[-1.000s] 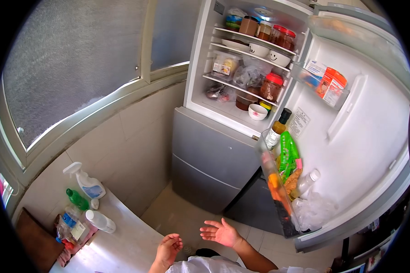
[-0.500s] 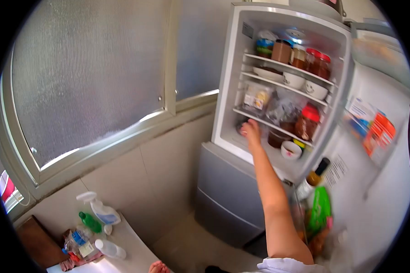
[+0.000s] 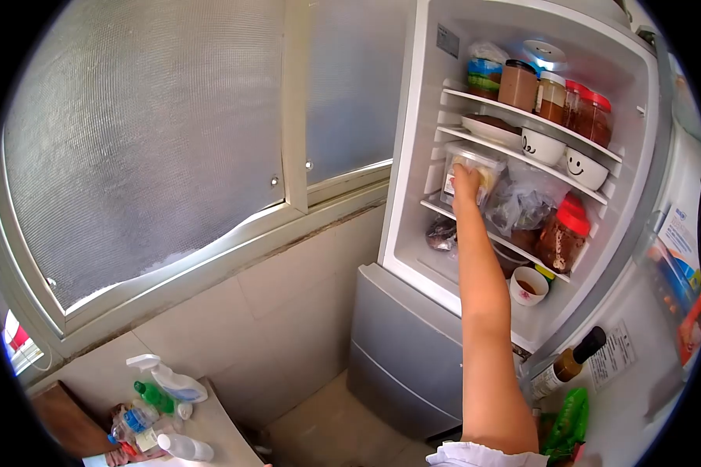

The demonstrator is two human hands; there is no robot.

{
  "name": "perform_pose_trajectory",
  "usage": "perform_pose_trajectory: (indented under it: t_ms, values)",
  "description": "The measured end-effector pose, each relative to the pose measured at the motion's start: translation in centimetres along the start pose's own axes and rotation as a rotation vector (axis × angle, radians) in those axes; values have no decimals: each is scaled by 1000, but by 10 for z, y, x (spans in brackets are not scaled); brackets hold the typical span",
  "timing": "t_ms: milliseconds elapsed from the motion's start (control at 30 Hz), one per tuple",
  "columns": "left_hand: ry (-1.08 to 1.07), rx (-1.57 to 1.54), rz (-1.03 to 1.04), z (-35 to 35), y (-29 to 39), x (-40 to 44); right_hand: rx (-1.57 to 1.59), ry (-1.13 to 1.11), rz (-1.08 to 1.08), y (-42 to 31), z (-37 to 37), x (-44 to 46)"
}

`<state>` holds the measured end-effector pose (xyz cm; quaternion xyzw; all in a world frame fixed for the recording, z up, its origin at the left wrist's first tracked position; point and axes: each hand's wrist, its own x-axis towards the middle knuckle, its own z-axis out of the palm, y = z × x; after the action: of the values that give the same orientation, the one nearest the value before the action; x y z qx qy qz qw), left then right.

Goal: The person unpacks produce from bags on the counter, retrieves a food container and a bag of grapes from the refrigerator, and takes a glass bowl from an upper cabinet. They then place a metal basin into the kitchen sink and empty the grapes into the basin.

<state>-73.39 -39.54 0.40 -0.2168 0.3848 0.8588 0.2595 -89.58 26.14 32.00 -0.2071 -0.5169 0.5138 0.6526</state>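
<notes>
My right hand (image 3: 466,184) reaches into the open fridge. Its fingers are curled against the front of a clear plastic container (image 3: 449,176) with a label and pale yellowish food inside, and they partly cover it. The container stands on the third shelf, beside a crumpled clear plastic bag (image 3: 522,198). Right of that bag is a red-lidded jar (image 3: 562,237) with dark contents. Below, a dark item wrapped in plastic (image 3: 442,233) lies at the left on the bottom level, and a white bowl (image 3: 528,286) sits at the right. My left hand does not clearly show.
Upper shelves hold several jars (image 3: 553,97), a plate (image 3: 491,131) and two white bowls (image 3: 543,146). The open fridge door (image 3: 631,311) at right carries a dark-necked bottle (image 3: 566,364). At lower left, a counter (image 3: 224,436) bears a spray bottle (image 3: 175,381) and other bottles.
My right hand has moved up from the wrapped item on the bottom level to the plastic container. The view has shifted closer to the fridge, and my left hand has dropped out of sight.
</notes>
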Motion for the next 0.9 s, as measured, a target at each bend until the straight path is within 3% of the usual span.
perform_pose_trajectory:
  t_ms: [100,233,467,600,667,733,900]
  values:
    - [-21,7,-23,6,5,4,-23,-102,68,-9,-9,-11]
    - [-124,24,-39,19,15,4,57,-77,42,-29,0,-44]
    - [-179,33,-25,-9,21,-7,-190,68,14,-64,-5,-120]
    - [-230,-15,9,-49,23,-12,-14,13,51,-112,-24,-199]
    - [-307,-63,-19,-69,26,-17,159,107,-71,-131,-37,-237]
    - [-161,50,4,-63,39,-30,123,49,42,-160,-61,-283]
    - [-287,90,84,-67,61,-17,81,-273,489,-194,-148,-395]
